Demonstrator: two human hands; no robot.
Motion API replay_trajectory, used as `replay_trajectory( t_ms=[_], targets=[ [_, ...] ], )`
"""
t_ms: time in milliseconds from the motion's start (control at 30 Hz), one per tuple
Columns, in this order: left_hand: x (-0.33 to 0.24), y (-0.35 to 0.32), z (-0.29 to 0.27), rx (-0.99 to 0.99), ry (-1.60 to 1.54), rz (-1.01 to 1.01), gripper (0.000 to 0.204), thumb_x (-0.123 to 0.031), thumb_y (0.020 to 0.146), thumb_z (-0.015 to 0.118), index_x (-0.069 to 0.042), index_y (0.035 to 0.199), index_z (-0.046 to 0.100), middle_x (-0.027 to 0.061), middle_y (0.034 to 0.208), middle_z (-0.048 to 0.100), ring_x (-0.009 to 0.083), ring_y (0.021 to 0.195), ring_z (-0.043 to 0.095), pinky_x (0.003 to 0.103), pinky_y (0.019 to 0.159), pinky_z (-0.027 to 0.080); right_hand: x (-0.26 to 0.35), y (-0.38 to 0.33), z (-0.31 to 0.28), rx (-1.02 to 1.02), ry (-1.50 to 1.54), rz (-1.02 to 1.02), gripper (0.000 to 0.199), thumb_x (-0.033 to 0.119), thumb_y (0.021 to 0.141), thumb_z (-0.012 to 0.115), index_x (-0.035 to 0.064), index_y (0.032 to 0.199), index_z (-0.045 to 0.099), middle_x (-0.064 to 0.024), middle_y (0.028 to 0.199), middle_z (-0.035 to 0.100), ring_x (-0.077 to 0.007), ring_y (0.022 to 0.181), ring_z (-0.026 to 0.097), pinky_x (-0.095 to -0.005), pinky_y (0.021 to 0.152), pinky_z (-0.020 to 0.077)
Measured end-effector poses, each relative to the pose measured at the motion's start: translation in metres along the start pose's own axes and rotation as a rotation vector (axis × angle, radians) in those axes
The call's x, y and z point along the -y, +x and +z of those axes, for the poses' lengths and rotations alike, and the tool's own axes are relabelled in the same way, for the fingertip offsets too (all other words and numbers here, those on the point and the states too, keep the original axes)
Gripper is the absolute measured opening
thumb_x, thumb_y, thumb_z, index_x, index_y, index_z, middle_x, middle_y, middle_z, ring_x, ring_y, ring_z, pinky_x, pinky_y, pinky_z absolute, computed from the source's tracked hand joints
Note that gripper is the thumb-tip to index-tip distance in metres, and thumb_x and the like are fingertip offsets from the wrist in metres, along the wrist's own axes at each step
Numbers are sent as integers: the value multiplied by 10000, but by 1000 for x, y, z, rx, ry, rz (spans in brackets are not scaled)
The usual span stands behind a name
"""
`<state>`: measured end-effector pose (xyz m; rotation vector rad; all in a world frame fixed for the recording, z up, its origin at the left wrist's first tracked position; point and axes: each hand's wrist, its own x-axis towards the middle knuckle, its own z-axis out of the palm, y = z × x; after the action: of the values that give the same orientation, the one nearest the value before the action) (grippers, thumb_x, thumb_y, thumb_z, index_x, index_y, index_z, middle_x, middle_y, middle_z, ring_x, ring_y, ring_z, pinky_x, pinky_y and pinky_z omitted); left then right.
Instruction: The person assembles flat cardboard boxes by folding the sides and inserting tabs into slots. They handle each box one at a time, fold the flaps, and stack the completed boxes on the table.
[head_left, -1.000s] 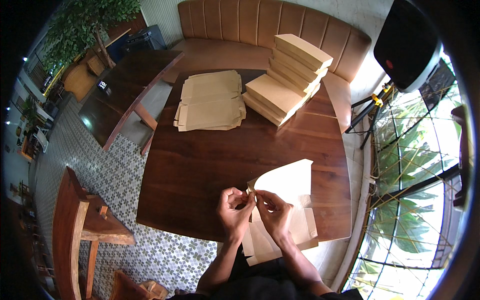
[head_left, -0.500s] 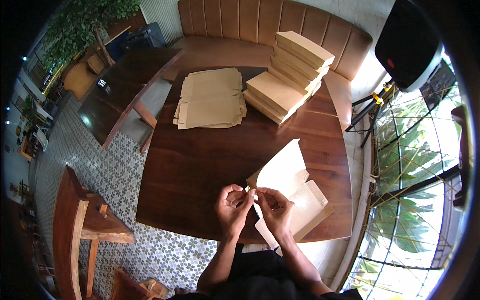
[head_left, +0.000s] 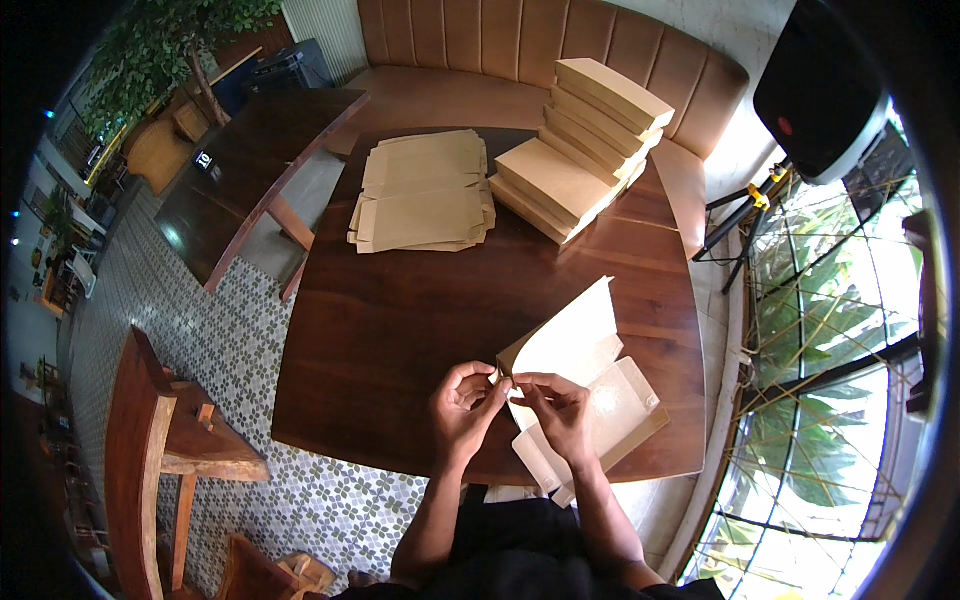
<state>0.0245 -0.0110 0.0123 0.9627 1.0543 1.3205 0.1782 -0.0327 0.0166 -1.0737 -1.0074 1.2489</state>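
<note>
A partly folded cardboard box point(head_left: 604, 392), brown outside and pale inside, lies at the near right of the table with one panel tilted up. At its left corner my left hand point(head_left: 465, 412) pinches a flap between thumb and fingers. Close against it, my right hand point(head_left: 558, 412) grips the same corner from the right, its fingertips partly covering the flap. Farther back lies a pile of flat cardboard blanks point(head_left: 422, 192). To the right of that pile stand several folded boxes point(head_left: 580, 160) in two stacks, the rear one taller.
The dark wooden table point(head_left: 380, 350) carries everything. Behind it curves a brown padded bench point(head_left: 470, 45). A black speaker on a stand point(head_left: 820, 90) rises at the right by the window. Wooden chairs point(head_left: 150, 470) stand at the left, beside a second table point(head_left: 260, 165).
My right hand has shifted slightly and curled at the box corner. The raised panel leans a little farther right, and the box's near side walls stand more upright.
</note>
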Motion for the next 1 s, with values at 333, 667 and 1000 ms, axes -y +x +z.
replay_trajectory(
  t_ms=[333, 667, 1000],
  targets=[
    [1, 6, -13, 89, 100, -64, 387, 7, 881, 851, 5, 1181, 605, 143, 969, 762, 152, 927, 741, 281, 828, 614, 22, 11, -11, 84, -409, 108, 179, 42, 983, 751, -51, 1136, 756, -124, 1028, 792, -173, 974, 765, -314, 870, 643],
    [-12, 4, -3, 6, 458, 175, 297, -50, 903, 841, 7, 1141, 672, 130, 973, 779, 158, 879, 759, 292, 794, 610, 9, 14, 12, 14, -353, 66, 154, 52, 992, 734, -58, 1095, 701, -94, 946, 768, -128, 897, 750, -285, 824, 613],
    [-2, 8, -5, -159, 736, 380, 267, -31, 912, 799, -10, 1155, 693, 127, 949, 791, 172, 829, 767, 314, 772, 606, -12, 20, 24, -24, -328, 5, 189, 115, 1024, 720, -56, 1103, 706, -109, 926, 773, -118, 855, 735, -279, 749, 588]
  ],
)
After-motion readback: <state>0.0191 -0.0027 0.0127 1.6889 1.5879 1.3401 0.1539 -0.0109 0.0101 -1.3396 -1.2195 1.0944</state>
